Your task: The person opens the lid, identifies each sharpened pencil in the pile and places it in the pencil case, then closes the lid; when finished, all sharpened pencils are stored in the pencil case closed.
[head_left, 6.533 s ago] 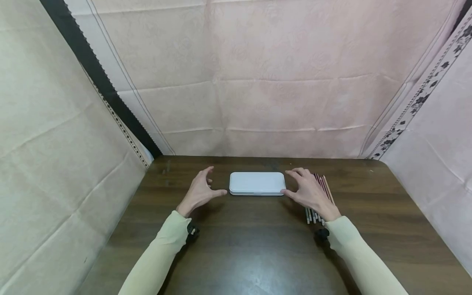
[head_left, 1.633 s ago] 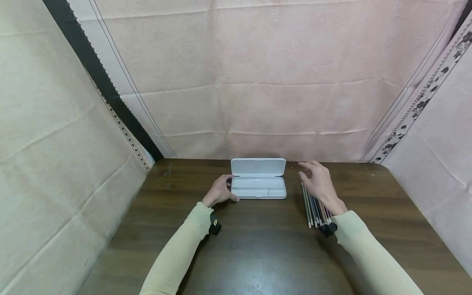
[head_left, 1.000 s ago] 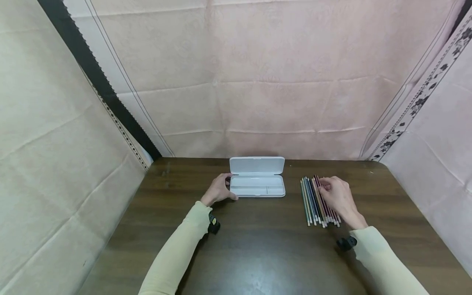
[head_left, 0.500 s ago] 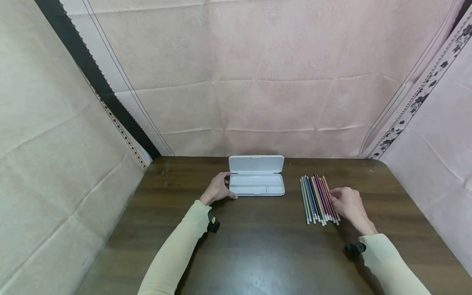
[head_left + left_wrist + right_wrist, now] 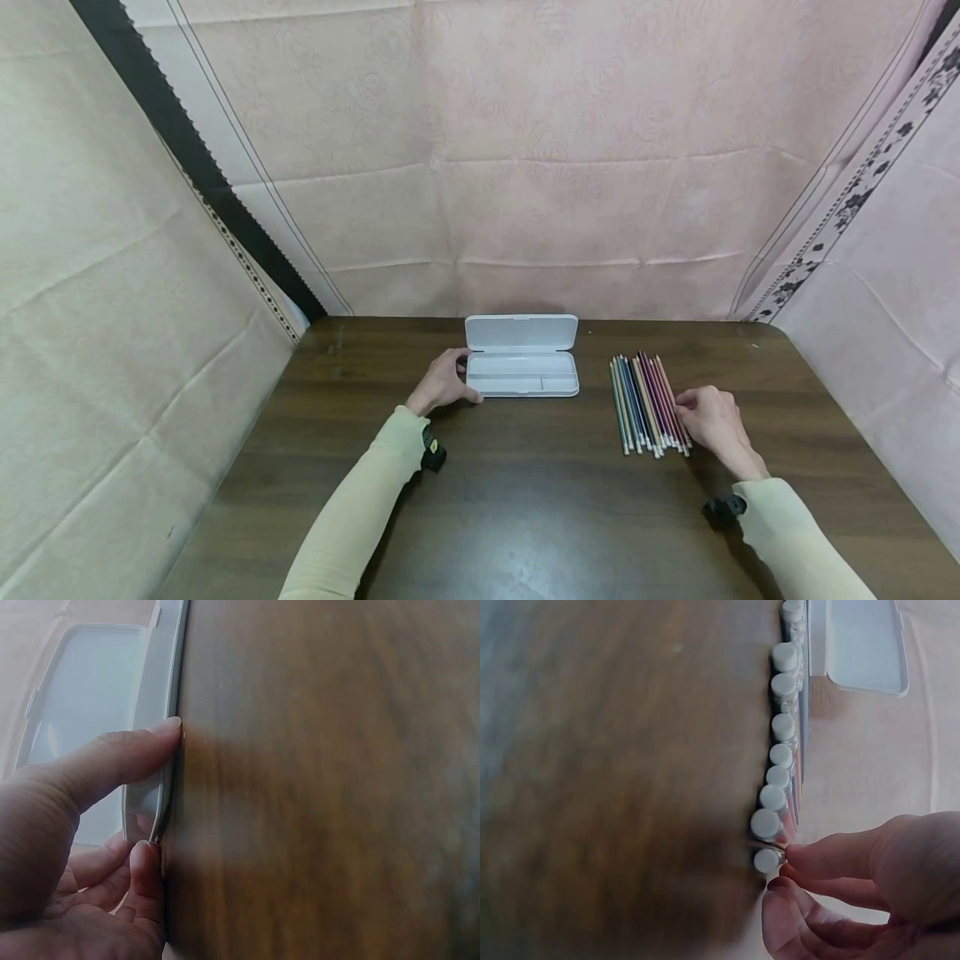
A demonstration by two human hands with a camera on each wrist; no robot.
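Observation:
A white pencil case (image 5: 495, 375) lies at the far middle of the table, its lid (image 5: 521, 333) raised at the back. Its tray shows a long divider and a small compartment, with nothing in them. My left hand (image 5: 438, 385) grips the case's left end, thumb at the front and fingers behind, as the left wrist view shows. To the right lies a row of several coloured pencils (image 5: 637, 408), white-tipped ends towards me. My right hand (image 5: 716, 421) is at the row's right edge. In the right wrist view, its thumb and finger pinch the outermost pencil (image 5: 766, 861).
The dark wooden table (image 5: 510, 500) spreads out in front of both hands. Pale cloth (image 5: 540, 167) hangs behind the table's far edge and on both sides. A black device (image 5: 433, 454) is strapped to the left wrist, and another (image 5: 722, 510) to the right.
The case's lid has been opened, and my left hand has taken hold of its left end. My right hand has moved from above the pencils to their right edge.

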